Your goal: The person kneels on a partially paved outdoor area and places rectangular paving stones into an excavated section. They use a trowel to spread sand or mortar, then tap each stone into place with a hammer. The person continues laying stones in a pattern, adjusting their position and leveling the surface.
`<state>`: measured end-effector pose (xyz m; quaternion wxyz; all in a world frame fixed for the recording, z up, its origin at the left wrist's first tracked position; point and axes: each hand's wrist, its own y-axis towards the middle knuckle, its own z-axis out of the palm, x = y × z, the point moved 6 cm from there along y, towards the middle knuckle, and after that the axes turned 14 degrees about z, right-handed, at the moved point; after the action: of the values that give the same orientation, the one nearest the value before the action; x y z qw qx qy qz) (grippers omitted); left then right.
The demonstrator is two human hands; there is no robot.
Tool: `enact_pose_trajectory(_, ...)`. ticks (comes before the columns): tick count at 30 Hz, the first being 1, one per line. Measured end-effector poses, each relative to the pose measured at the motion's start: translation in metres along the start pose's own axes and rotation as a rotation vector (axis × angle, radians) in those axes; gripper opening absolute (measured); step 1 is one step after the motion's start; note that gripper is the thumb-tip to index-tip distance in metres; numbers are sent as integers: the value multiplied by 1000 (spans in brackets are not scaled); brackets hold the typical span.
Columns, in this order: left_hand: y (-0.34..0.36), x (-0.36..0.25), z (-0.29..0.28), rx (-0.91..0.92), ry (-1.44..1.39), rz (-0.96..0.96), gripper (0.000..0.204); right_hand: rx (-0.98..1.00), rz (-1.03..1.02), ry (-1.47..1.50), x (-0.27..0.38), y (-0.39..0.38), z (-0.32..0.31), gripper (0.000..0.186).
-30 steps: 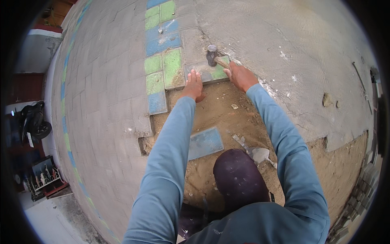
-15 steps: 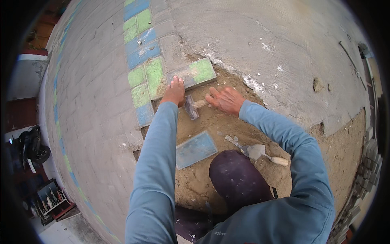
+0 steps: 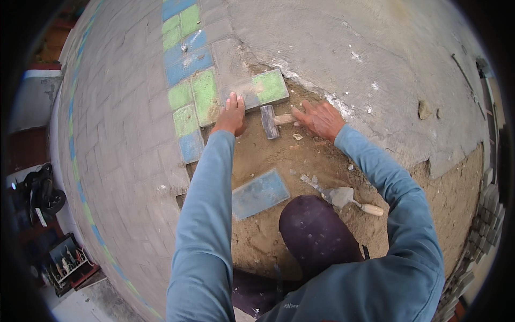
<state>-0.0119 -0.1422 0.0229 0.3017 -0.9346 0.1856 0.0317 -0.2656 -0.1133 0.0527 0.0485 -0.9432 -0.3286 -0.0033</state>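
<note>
The left hand (image 3: 232, 116) lies flat, fingers spread, touching the near edge of a green-painted rectangular paving brick (image 3: 257, 89) set in rough sand; the right hand (image 3: 321, 118), open, rests on the wooden handle of a steel-headed hammer (image 3: 269, 121) lying between both hands; a trowel (image 3: 343, 197) lies nearer the body.

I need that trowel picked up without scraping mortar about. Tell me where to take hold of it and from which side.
Take the trowel by its pale wooden handle, the end that points toward the person's right, away from the blade. It lies flat on the sand bed, the handle end free, so come from above on that side with the right hand, which is nearer. The metal blade looks soiled, so avoid it.
</note>
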Motion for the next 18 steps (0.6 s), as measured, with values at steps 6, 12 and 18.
enact_pose_trajectory(6, 8, -6, 6, -44, -76, -64, 69, -29, 164, 143, 12, -9, -6, 36)
enact_pose_trajectory(12, -14, 27, -17, 121, -78, -17, 79, -23, -159, 202, 56, -9, -10, 34)
enact_pose_trajectory(18, -9, 12, -29, 174, -85, -7, 91, 13, 156, 210, 45, 43, 7, 36)
